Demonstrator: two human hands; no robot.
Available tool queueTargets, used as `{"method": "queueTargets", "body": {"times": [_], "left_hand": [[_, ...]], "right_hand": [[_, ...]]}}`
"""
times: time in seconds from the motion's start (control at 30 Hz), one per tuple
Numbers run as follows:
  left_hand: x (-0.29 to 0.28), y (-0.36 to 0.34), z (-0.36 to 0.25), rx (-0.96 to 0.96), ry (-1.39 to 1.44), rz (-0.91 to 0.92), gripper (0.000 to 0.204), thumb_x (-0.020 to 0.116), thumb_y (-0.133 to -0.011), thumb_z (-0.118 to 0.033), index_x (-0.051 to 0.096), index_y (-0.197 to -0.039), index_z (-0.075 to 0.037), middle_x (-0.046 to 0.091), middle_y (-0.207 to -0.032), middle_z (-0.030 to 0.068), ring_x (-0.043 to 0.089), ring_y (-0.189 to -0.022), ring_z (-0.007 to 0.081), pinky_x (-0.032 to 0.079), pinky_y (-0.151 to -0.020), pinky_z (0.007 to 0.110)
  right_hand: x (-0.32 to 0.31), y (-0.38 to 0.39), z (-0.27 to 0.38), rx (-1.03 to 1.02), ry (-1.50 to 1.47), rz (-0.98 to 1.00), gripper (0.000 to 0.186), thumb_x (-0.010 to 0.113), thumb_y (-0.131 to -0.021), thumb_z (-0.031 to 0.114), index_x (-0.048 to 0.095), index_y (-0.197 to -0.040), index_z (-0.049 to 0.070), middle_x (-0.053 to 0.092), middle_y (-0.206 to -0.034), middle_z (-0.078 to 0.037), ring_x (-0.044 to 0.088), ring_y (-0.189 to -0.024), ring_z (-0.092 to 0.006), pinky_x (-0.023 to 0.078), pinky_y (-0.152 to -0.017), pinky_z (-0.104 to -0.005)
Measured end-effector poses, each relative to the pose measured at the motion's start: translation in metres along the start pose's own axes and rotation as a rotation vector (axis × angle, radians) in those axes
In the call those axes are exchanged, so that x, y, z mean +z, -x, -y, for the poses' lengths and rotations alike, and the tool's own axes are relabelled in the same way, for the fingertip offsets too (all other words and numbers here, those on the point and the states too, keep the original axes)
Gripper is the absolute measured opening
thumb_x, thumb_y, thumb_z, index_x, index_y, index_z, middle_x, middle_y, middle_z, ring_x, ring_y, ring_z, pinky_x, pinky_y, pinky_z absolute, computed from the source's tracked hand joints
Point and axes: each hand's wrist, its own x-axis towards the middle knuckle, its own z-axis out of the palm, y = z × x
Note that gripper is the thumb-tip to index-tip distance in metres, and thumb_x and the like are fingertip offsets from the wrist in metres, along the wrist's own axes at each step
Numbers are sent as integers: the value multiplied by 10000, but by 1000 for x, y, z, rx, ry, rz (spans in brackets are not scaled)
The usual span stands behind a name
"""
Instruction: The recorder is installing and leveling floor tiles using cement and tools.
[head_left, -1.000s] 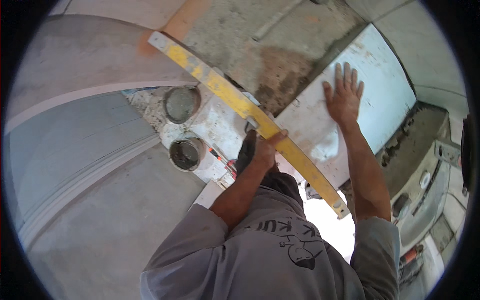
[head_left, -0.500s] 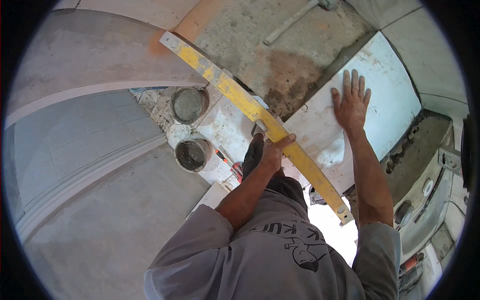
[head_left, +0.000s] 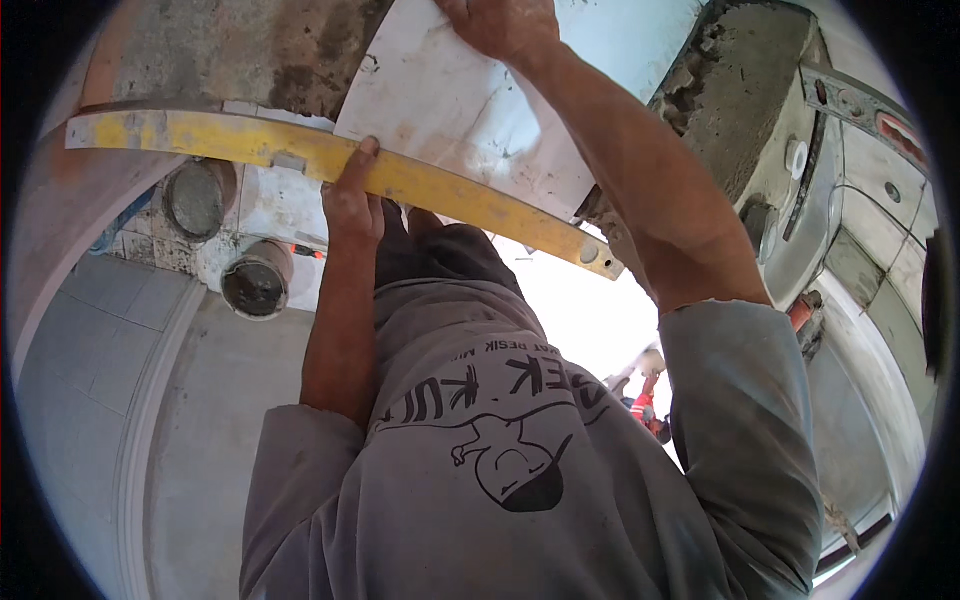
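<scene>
Gripping the level (head_left: 330, 160), left hand (head_left: 352, 200) wraps its lower edge.
Right hand (head_left: 500, 25) presses spread on the tile (head_left: 480, 110), level touching the tile's lower edge.

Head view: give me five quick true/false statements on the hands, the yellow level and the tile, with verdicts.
1. The left hand grips the yellow level. True.
2. The right hand holds a trowel. False: it lies flat on the white tile, with no tool in it.
3. Two round buckets stand below the level's left half. True.
4. The level lies well away from the tile. False: it runs along the tile's lower edge.
5. The person wears a grey printed shirt. True.
</scene>
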Motion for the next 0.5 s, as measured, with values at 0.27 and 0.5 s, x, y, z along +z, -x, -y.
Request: {"method": "queueTargets", "body": {"times": [0.27,0.5], "left_hand": [[0,-5,2,-86,35,-29,322,680,-864,-59,586,-1168,-8,627,-1103,70,611,-1055,175,513,-905,336],[5,-1,-9,-150,44,-75,331,703,-848,-55,594,-1157,-14,633,-1078,59,623,-1009,174,515,-895,323]], "right_hand": [[10,-3,-1,-18,57,-16,713,326,-1000,513,172,-1534,66,150,-1587,-209,101,-1469,-394,84,-1177,-550],[16,-3,-2,-47,55,-89,741,282,-991,559,189,-1530,59,171,-1577,-225,124,-1459,-417,87,-1170,-562]]}}
